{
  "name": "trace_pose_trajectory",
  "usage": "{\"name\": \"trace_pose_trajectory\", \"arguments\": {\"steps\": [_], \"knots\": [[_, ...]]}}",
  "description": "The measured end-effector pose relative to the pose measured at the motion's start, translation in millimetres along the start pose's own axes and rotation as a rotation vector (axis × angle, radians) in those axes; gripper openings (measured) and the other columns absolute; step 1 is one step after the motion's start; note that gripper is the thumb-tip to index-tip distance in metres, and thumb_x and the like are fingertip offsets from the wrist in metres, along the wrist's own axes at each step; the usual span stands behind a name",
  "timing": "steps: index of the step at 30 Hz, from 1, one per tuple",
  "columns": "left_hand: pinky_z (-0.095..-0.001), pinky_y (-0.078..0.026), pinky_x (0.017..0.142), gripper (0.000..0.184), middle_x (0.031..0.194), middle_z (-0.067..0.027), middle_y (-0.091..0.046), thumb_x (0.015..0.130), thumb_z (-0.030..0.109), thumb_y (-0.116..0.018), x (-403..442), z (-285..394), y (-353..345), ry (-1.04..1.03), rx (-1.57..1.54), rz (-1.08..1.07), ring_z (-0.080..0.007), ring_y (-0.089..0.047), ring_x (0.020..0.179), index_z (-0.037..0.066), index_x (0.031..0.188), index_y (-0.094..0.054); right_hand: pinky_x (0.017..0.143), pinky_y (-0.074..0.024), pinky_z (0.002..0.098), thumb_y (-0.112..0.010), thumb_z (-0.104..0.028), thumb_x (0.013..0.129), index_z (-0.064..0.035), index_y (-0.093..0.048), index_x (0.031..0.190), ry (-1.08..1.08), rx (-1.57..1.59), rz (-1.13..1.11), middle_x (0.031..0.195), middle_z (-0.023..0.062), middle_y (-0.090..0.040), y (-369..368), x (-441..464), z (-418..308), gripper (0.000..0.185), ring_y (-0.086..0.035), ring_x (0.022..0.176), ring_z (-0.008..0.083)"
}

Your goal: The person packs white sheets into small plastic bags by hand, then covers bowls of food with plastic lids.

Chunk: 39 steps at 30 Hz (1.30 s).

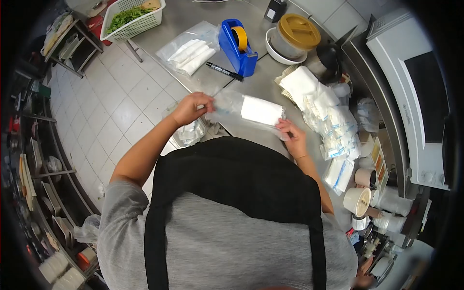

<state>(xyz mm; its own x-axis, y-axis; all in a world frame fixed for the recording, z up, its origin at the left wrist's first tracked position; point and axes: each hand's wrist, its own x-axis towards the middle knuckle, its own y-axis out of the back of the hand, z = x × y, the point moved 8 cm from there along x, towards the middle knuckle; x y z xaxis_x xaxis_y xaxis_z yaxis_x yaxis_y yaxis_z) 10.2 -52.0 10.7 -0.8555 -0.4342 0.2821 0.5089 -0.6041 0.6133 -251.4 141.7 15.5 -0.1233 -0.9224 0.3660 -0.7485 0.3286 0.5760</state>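
A clear plastic bag with a white folded stack inside is stretched between my two hands over the steel counter's front edge. My left hand pinches the bag's empty end. At the other end, the fingers of my right hand are closed on the bag beside the white stack. Beyond the bag lie a black marker and a blue tape dispenser with a yellow roll. Left of the dispenser, white rolls rest on another clear bag.
Many white packets are piled along the counter's right side. Behind them are a tub with a brown lid and a white microwave. A white basket of greens stands at the back left. Cups sit at the right.
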Motion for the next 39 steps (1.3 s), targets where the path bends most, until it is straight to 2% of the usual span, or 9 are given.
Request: {"name": "trace_pose_trajectory", "arguments": {"steps": [9,15,18,24,27,30,33,36,39], "knots": [[-0.0401,-0.031,0.092,0.016,0.098,-0.0016,-0.064,0.074,0.018,-0.072,-17,25,-11,-0.002,0.225,0.060,-0.0208,-0.055,0.107,0.014,0.088,-0.066,0.089,-0.0457,0.0362,-0.064,-0.007,0.081,-0.0091,-0.064,0.094,-0.035,-0.195,0.047,0.093,0.0049,-0.068,-4,-7,-5,0.014,-0.062,0.099,0.0233],[-0.0412,-0.035,0.089,0.017,0.073,-0.0044,-0.065,0.083,0.027,-0.064,-6,-31,-19,0.546,-0.202,0.294,-0.0214,-0.062,0.080,0.010,0.079,-0.064,0.067,-0.0472,0.0298,-0.063,-0.015,0.086,-0.0049,-0.064,0.088,-0.463,0.087,0.262,0.074,0.0069,-0.065,-8,-2,36,0.011,-0.061,0.068,0.0198],[-0.0258,-0.045,0.057,0.017,0.067,-0.0071,-0.064,0.085,0.020,-0.063,8,-28,-16,0.558,0.010,0.385,-0.0157,-0.063,0.065,0.005,0.079,-0.061,0.058,-0.0467,0.0311,-0.063,-0.021,0.086,-0.0046,-0.062,0.084,-0.535,0.110,0.417,0.067,0.0082,-0.063,-11,8,33,0.016,-0.059,0.056,0.0221],[-0.0390,-0.042,0.071,0.013,0.063,-0.0034,-0.062,0.083,0.021,-0.064,20,-16,-12,0.468,0.399,0.404,-0.0228,-0.060,0.062,0.008,0.081,-0.060,0.053,-0.0459,0.0421,-0.062,-0.035,0.086,-0.0082,-0.059,0.076,-0.532,-0.418,0.460,0.064,0.0123,-0.062,-6,16,40,0.029,-0.060,0.057,0.0324],[-0.0428,-0.037,0.077,0.013,0.077,-0.0036,-0.064,0.079,0.019,-0.065,26,-16,-13,0.538,0.460,0.278,-0.0253,-0.059,0.076,0.012,0.088,-0.059,0.054,-0.0457,0.0452,-0.060,-0.039,0.085,-0.0097,-0.059,0.076,-0.537,-0.500,0.426,0.064,0.0128,-0.062,-7,20,37,0.031,-0.060,0.059,0.0349],[-0.0438,-0.036,0.084,0.023,0.100,-0.0051,-0.061,0.075,0.016,-0.066,37,23,-2,0.310,0.659,0.382,-0.0248,-0.056,0.098,0.015,0.096,-0.058,0.055,-0.0458,0.0461,-0.059,-0.040,0.086,-0.0106,-0.059,0.078,-0.539,-0.503,0.387,0.065,0.0129,-0.062,-6,26,29,0.030,-0.060,0.059,0.0358],[-0.0457,-0.035,0.091,0.030,0.113,-0.0057,-0.055,0.073,0.014,-0.066,71,82,-25,-0.153,0.571,0.235,-0.0257,-0.049,0.111,0.015,0.102,-0.057,0.055,-0.0459,0.0475,-0.058,-0.041,0.086,-0.0116,-0.059,0.080,-0.550,-0.524,0.353,0.065,0.0134,-0.063,-10,26,38,0.030,-0.060,0.060,0.0365],[-0.0504,-0.033,0.095,0.031,0.106,-0.0067,-0.061,0.075,0.012,-0.065,94,59,-69,-0.094,0.446,-0.054,-0.0280,-0.052,0.108,0.015,0.105,-0.059,0.059,-0.0453,0.0489,-0.054,-0.042,0.087,-0.0119,-0.059,0.086,-0.625,-0.575,0.260,0.066,0.0152,-0.062,-11,27,37,0.030,-0.060,0.064,0.0378],[-0.0392,-0.046,0.079,0.022,0.091,-0.0114,-0.064,0.071,0.007,-0.069,105,44,-75,-0.085,0.214,-0.066,-0.0312,-0.061,0.088,0.007,0.092,-0.064,0.063,-0.0468,0.0475,-0.058,-0.041,0.084,-0.0120,-0.059,0.083,-0.635,-0.567,0.282,0.068,0.0125,-0.064,-11,27,36,0.029,-0.062,0.066,0.0348]]}}
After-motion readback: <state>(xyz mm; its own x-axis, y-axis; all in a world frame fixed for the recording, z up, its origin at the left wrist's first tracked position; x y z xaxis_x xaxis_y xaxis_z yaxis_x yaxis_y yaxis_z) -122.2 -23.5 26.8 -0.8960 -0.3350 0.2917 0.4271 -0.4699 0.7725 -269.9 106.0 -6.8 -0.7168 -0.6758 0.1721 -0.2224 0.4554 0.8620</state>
